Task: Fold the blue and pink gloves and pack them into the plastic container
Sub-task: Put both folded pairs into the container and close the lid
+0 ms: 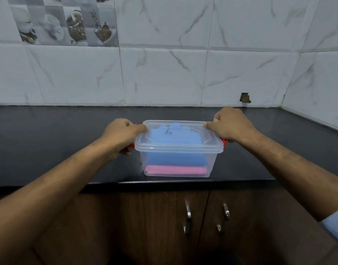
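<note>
A clear plastic container [210,161] stands near the front edge of the black countertop [49,142], with its clear lid [183,146] on top. Inside, the folded blue glove [173,157] lies on the folded pink glove [173,170]. My left hand [122,136] grips the container's left end, fingers around the red clip handle [132,145] and thumb on the lid corner. At the right end my right hand [231,125] does the same over the other red clip handle [223,142], thumb pressed on the lid.
A white marble-tiled wall [164,73] rises behind the countertop and turns in at the right corner. Below the counter edge are dark wooden cabinet doors with two metal handles [188,217].
</note>
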